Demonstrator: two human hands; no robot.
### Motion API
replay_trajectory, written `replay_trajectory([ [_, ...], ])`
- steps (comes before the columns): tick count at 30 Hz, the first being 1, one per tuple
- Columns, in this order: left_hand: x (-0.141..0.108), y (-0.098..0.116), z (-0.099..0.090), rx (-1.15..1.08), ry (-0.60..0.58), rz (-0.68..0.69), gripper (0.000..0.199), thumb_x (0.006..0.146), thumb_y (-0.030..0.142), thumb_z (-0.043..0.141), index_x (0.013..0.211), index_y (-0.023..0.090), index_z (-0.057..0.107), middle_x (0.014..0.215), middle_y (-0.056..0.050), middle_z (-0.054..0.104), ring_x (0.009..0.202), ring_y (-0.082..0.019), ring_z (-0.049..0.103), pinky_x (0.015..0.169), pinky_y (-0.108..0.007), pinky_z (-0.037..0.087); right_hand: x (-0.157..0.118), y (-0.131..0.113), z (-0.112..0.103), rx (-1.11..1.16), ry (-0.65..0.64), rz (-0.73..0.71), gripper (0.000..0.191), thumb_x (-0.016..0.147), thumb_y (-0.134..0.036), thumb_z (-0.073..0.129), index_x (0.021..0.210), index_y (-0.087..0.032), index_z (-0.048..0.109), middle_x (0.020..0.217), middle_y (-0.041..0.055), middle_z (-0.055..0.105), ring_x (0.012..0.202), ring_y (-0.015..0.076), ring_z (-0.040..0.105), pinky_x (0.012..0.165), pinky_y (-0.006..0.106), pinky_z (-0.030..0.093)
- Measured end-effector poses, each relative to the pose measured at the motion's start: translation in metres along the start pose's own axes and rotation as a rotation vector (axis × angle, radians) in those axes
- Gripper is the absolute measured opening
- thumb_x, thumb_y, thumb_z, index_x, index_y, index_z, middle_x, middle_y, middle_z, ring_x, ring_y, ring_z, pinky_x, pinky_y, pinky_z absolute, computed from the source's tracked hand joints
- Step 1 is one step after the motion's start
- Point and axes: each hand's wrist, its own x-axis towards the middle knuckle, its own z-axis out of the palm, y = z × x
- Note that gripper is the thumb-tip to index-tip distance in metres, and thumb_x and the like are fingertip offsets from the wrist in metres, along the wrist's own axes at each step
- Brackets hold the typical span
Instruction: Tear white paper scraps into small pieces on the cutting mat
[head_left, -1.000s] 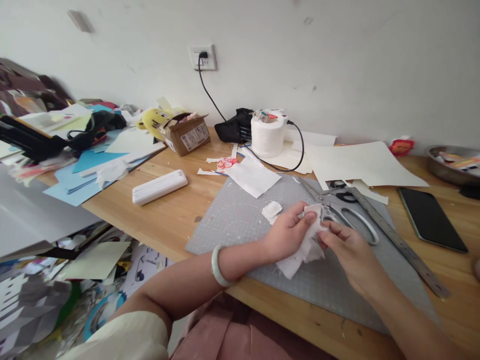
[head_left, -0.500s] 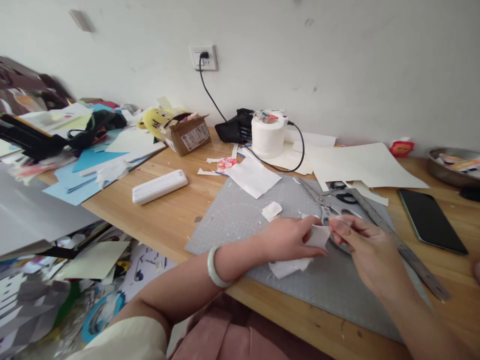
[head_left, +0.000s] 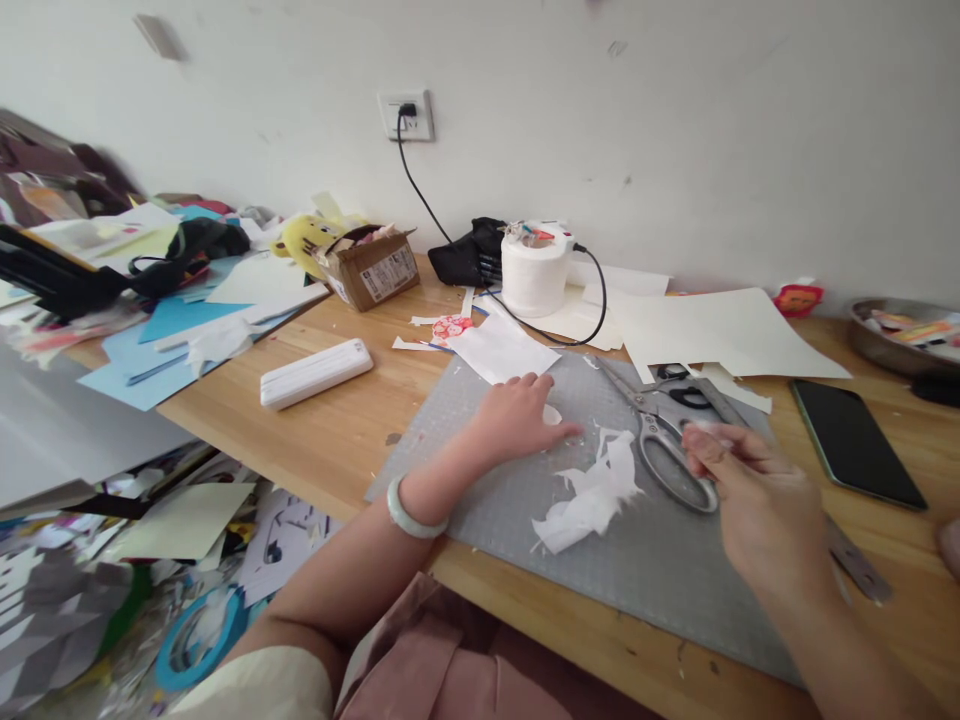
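My left hand point(head_left: 517, 418) lies palm down over the grey cutting mat point(head_left: 480, 510), its fingers stretched forward and the thumb apart. Between thumb and fingers shows the edge of a small white piece of paper point(head_left: 552, 414), the rest covered by the hand. My right hand point(head_left: 761, 490) is held above the mat's right side with fingertips pinched together; whether something small is in them is hidden. Just left of it lie metal scissors point(head_left: 651, 425), partly opened. Torn white paper scraps point(head_left: 596, 495) lie crumpled on the mat between my hands.
A steel ruler point(head_left: 855, 560) passes under my right hand, near a phone point(head_left: 859, 442). Behind the mat are a white sheet point(head_left: 504, 348), a white round pot with a cord point(head_left: 536, 270) and large cream paper point(head_left: 720, 330). A white case point(head_left: 316, 373) and cardboard box point(head_left: 375, 268) stand left.
My left hand has moved left and forward, away from my right hand, and opened; the white paper between its fingers no longer shows there. My right hand has shifted slightly right, still pinched.
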Motion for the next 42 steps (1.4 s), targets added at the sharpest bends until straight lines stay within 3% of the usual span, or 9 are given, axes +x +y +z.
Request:
replay_trajectory([
  [3, -0.002, 0.002, 0.002, 0.029, -0.083, -0.054, 0.062, 0.069, 0.061, 0.05, 0.103, 0.009, 0.05, 0.106, -0.017, 0.053, 0.1, -0.031, 0.049, 0.08, -0.04, 0.043, -0.002, -0.001, 0.002, -0.168, -0.049, 0.009, 0.023, 0.058, -0.04, 0.073, 0.067, -0.021, 0.063, 0.058, -0.0026, 0.054, 0.057, 0.0129, 0.045, 0.052, 0.025, 0.035],
  [7, -0.002, 0.005, 0.004, 0.004, -0.103, -0.075, 0.036, 0.075, 0.04, 0.05, 0.096, 0.01, 0.053, 0.104, -0.016, 0.053, 0.097, -0.028, 0.05, 0.079, -0.038, 0.043, -0.006, -0.004, 0.005, -0.369, -0.144, -0.096, 0.019, 0.062, -0.04, 0.068, 0.061, -0.022, 0.061, 0.06, -0.001, 0.054, 0.057, 0.0144, 0.045, 0.052, 0.026, 0.035],
  [12, 0.0, 0.001, 0.004, -0.049, -0.1, 0.001, 0.022, 0.074, 0.027, 0.048, 0.089, 0.013, 0.054, 0.096, -0.012, 0.056, 0.091, -0.025, 0.052, 0.078, -0.036, 0.043, -0.009, -0.007, 0.01, -0.348, -0.234, -0.168, 0.016, 0.061, -0.034, 0.065, 0.053, -0.021, 0.062, 0.069, 0.003, 0.061, 0.067, 0.0187, 0.053, 0.059, 0.028, 0.041],
  [18, 0.001, 0.006, 0.0, -0.16, -0.089, 0.087, 0.021, 0.074, 0.023, 0.049, 0.092, 0.013, 0.052, 0.096, -0.011, 0.057, 0.09, -0.022, 0.052, 0.079, -0.033, 0.043, -0.007, -0.004, 0.01, -0.391, -0.273, -0.155, 0.014, 0.066, -0.035, 0.062, 0.061, -0.022, 0.067, 0.077, 0.0043, 0.064, 0.075, 0.021, 0.057, 0.063, 0.028, 0.044],
  [25, -0.004, 0.02, 0.006, -0.607, -0.056, 0.28, 0.03, 0.075, 0.035, 0.053, 0.098, 0.017, 0.05, 0.096, -0.006, 0.059, 0.084, -0.016, 0.054, 0.075, -0.028, 0.044, -0.007, 0.001, 0.01, -0.455, -0.313, -0.219, 0.014, 0.068, -0.035, 0.062, 0.066, -0.021, 0.065, 0.074, 0.0028, 0.063, 0.07, 0.0191, 0.055, 0.06, 0.027, 0.043],
  [32, -0.007, 0.021, 0.01, -0.705, 0.027, 0.423, 0.032, 0.074, 0.03, 0.056, 0.102, 0.016, 0.049, 0.1, -0.008, 0.057, 0.092, -0.017, 0.052, 0.081, -0.03, 0.042, -0.005, 0.008, 0.012, -0.366, -0.353, -0.019, 0.022, 0.064, -0.041, 0.064, 0.066, -0.019, 0.064, 0.056, -0.0017, 0.05, 0.054, 0.0137, 0.043, 0.049, 0.025, 0.034],
  [42, -0.009, 0.022, 0.016, -0.657, 0.085, 0.551, 0.027, 0.079, 0.03, 0.051, 0.103, 0.016, 0.048, 0.104, -0.01, 0.056, 0.101, -0.018, 0.05, 0.088, -0.032, 0.04, -0.007, 0.007, 0.013, -0.363, -0.352, -0.018, 0.02, 0.065, -0.038, 0.063, 0.062, -0.019, 0.059, 0.055, -0.0031, 0.043, 0.053, 0.0124, 0.04, 0.048, 0.023, 0.033],
])
